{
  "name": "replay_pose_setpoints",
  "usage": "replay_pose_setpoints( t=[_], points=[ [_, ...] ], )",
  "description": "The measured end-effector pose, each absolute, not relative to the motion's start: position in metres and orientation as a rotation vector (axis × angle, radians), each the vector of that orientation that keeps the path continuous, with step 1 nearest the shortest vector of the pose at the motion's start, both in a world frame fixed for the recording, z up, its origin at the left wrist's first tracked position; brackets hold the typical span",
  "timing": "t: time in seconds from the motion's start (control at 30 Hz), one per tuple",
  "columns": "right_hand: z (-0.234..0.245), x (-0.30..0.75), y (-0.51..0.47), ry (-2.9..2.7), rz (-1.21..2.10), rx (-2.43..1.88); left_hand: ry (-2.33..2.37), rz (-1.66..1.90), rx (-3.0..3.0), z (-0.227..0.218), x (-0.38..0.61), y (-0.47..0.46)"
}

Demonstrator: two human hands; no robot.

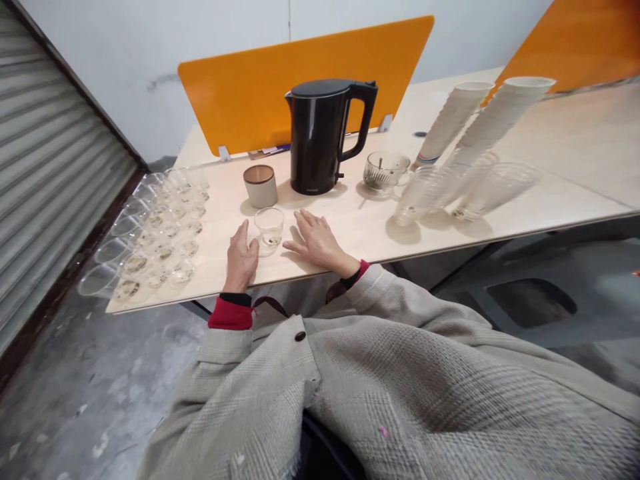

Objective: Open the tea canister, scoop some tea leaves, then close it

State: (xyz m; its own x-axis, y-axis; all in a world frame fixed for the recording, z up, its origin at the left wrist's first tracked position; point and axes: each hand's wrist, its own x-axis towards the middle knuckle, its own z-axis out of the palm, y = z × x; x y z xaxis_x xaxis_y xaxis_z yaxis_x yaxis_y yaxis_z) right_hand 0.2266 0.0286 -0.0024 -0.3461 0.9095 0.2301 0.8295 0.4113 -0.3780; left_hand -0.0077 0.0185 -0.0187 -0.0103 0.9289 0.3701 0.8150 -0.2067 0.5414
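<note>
One clear plastic cup stands on the pale wood table between left hand and right hand; both lie flat, fingers loose, gripping nothing (left thumb just beside the cup). Its dark contents are hard to make out. One glossy black kettle, one cylindrical canister, two paper-cup stacks.

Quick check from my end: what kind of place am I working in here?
Probably an office or workshop desk used as a tea station: a pale table with orange desk dividers, a black electric kettle, and rows of clear cups holding tea leaves beside a roller shutter.
</note>
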Motion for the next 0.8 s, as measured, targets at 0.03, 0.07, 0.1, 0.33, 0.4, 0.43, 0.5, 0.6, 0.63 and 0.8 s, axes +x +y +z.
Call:
replay_pose_setpoints(
  t=[0.03,0.07,0.1,0.33,0.4,0.43,0.5,0.6,0.63,0.8],
  points=[
    [-0.002,0.227,0.025,-2.285,0.252,-1.527,1.915,0.97,2.081,-0.017,-0.007,0.015],
    [-0.001,0.227,0.022,-2.307,0.238,-1.557,1.969,0.915,2.079,-0.015,-0.005,0.011],
    [0.0,0.227,0.019,-2.333,0.232,-1.579,2.02,0.849,2.091,-0.013,-0.004,0.006],
    [0.005,0.225,0.015,-2.449,0.239,-1.631,2.208,0.358,2.241,0.0,0.013,-0.019],
    [0.006,0.225,0.014,-2.474,0.236,-1.648,2.233,0.264,2.236,0.003,0.016,-0.02],
    [0.007,0.225,0.013,-2.489,0.229,-1.654,2.242,0.225,2.231,0.005,0.018,-0.019],
    [0.008,0.225,0.012,-2.517,0.205,-1.661,2.253,0.167,2.225,0.007,0.019,-0.018],
    [0.008,0.226,0.009,-2.543,0.162,-1.657,2.25,0.118,2.238,0.009,0.019,-0.018],
    [0.007,0.226,0.009,-2.545,0.15,-1.653,2.247,0.108,2.24,0.01,0.02,-0.019],
    [0.001,0.226,0.01,-2.527,0.123,-1.635,2.236,0.062,2.212,0.015,0.022,-0.02]
  ],
)
